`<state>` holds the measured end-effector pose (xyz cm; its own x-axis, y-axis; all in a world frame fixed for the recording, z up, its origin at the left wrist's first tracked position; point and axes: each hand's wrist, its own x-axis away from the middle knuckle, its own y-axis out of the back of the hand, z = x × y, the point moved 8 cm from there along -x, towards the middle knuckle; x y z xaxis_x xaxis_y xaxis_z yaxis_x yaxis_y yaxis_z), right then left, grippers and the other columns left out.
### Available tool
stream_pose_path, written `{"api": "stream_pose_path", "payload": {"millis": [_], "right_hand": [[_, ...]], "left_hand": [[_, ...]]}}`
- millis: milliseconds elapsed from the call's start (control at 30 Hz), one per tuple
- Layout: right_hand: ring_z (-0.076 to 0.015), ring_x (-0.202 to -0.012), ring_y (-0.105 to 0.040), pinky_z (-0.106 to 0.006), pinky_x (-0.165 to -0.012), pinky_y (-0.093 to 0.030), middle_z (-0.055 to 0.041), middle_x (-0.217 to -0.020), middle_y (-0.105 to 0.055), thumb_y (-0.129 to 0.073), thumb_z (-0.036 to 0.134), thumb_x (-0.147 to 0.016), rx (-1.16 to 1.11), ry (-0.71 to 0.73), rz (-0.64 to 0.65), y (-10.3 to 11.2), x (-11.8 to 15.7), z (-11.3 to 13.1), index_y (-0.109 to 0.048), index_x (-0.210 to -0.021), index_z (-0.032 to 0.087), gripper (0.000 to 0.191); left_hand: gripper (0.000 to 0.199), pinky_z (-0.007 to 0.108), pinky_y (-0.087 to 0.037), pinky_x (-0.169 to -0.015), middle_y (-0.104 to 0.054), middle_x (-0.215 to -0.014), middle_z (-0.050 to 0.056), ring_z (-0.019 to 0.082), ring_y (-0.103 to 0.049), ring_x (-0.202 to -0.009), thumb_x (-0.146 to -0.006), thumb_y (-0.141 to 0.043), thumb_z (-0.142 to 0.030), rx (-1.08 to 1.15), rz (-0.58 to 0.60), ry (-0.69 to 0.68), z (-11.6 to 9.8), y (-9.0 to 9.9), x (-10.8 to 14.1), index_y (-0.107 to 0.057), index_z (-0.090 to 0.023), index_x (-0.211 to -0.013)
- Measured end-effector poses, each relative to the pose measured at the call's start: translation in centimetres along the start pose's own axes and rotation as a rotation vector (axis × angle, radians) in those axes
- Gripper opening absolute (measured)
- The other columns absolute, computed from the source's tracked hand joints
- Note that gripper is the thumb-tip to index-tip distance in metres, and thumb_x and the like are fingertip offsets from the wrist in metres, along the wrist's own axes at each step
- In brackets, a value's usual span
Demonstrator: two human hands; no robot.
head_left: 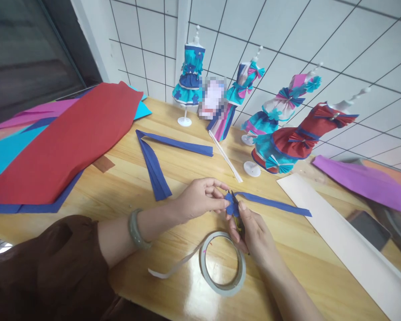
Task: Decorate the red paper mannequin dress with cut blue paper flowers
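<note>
Between thumb and fingers, my left hand (205, 198) pinches a small piece of blue crepe paper (232, 206). My right hand (254, 229) is closed around a pair of small dark scissors (239, 223) with some yellow near the handle. The blades point up and away, right at the blue piece; whether they are cutting it I cannot tell. Just beyond the hands a narrow blue paper strip (277, 203) stretches to the right. Below them lies a roll of double-sided tape (204, 267) with a loose tail (173, 270) curling left.
Several small dress forms (192, 67) in paper dresses stand along the tiled wall. Red paper (73, 138) tops a coloured stack at left. A folded blue strip (153, 174) and a thin white strip (227, 158) lie mid-table. Right are white paper (341, 240) and a dark phone-like object (369, 229).
</note>
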<state>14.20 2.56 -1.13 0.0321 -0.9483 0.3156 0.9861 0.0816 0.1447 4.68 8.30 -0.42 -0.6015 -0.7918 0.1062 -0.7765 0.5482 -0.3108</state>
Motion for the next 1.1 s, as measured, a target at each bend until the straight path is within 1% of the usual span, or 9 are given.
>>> {"api": "stream_pose_path", "payload": {"millis": [167, 767, 1100], "right_hand": [[-0.0063, -0.028, -0.031, -0.017, -0.030, -0.022, 0.0060, -0.038, -0.040, -0.030, 0.058, -0.086, -0.003, -0.002, 0.001, 0.05, 0.03, -0.01, -0.051, -0.072, 0.016, 0.049], [-0.0053, -0.027, -0.031, -0.016, -0.029, -0.021, 0.0058, -0.038, -0.041, -0.030, 0.057, -0.086, -0.014, 0.005, -0.003, 0.09, -0.06, -0.09, -0.050, -0.073, 0.016, 0.048], [-0.0046, -0.027, -0.031, -0.016, -0.029, -0.021, 0.0058, -0.038, -0.041, -0.031, 0.056, -0.087, -0.022, 0.018, 0.002, 0.02, 0.00, -0.04, -0.051, -0.073, 0.014, 0.048]], "left_hand": [[0.035, 0.025, -0.045, -0.062, -0.058, -0.070, 0.000, 0.008, -0.055, -0.059, -0.067, -0.067, -0.019, -0.012, -0.013, -0.004, 0.01, 0.17, -0.01, -0.054, -0.010, -0.098], [0.035, 0.026, -0.045, -0.063, -0.059, -0.070, 0.001, 0.009, -0.056, -0.059, -0.066, -0.068, -0.021, -0.004, 0.001, -0.008, 0.13, 0.21, -0.15, -0.055, -0.011, -0.097], [0.033, 0.024, -0.044, -0.062, -0.058, -0.071, 0.000, 0.008, -0.054, -0.059, -0.068, -0.066, -0.018, -0.034, 0.001, -0.012, -0.19, 0.32, -0.11, -0.055, -0.011, -0.098]]}}
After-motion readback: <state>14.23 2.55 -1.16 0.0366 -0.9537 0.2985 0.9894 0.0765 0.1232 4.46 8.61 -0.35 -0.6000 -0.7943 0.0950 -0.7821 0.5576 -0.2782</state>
